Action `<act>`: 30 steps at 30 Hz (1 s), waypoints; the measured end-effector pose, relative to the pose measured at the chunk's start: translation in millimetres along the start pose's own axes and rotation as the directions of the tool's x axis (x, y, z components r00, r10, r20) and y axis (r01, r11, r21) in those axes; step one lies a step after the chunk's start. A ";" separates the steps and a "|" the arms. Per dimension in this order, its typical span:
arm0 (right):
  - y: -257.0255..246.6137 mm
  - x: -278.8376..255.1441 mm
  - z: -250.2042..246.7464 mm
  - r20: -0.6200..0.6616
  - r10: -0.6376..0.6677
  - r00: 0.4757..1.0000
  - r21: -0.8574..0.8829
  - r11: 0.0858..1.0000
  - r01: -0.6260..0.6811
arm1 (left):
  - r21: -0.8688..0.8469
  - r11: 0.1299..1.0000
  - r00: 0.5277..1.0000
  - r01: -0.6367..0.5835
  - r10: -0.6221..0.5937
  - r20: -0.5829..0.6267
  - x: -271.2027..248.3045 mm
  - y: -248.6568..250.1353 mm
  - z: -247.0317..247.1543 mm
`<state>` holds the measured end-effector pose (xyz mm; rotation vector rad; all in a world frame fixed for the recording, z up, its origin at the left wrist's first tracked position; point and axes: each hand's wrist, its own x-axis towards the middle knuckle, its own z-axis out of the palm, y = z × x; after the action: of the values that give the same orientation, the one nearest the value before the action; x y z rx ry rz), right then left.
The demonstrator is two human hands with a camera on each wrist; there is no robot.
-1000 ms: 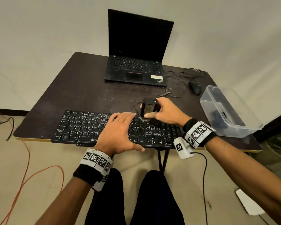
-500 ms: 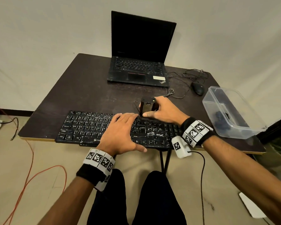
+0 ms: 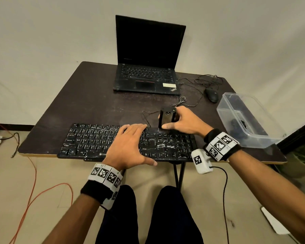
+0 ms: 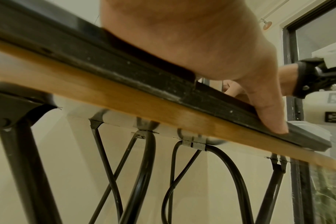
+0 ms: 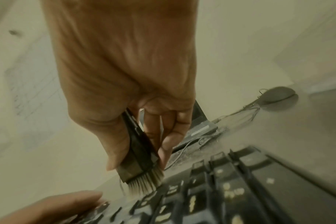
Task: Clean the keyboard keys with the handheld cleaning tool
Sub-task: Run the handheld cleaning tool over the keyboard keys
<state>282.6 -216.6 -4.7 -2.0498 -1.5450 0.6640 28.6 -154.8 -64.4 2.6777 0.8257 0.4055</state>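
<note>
A black keyboard with dusty white-marked keys lies along the table's near edge. My left hand lies flat on its middle, fingers straight, and the thumb presses the keyboard's front rim. My right hand grips a black handheld brush upright at the keyboard's far edge, right of centre. In the right wrist view the brush body sits between thumb and fingers, and its pale bristles touch the top row of keys.
An open black laptop stands at the back of the dark table. A black mouse with its tangled cable lies to the right. A clear plastic bin sits at the right edge. An orange cable runs over the floor.
The right hand and brush have shifted slightly farther along the keyboard's top edge. The left hand has stayed flat on the keys.
</note>
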 end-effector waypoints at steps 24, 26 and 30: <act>-35.9 -39.3 25.4 -0.200 0.189 0.961 -0.002 0.981 -0.194 | 0.003 1.000 1.000 0.011 -0.011 0.012 0.4 2.2 -0.6; -40.8 -36.4 27.0 -0.232 0.219 0.948 0.066 0.976 -0.209 | -0.014 1.000 1.000 0.014 -0.014 0.007 -1.1 2.6 -1.3; -38.7 -46.1 23.8 -0.362 0.266 0.893 -0.009 0.957 -0.289 | -0.019 1.000 1.000 0.014 -0.014 0.011 -1.1 4.3 -2.7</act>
<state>227.9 -249.6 6.0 -2.3094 -1.0887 0.3134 28.8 -158.3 -60.5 2.6531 0.8323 0.3931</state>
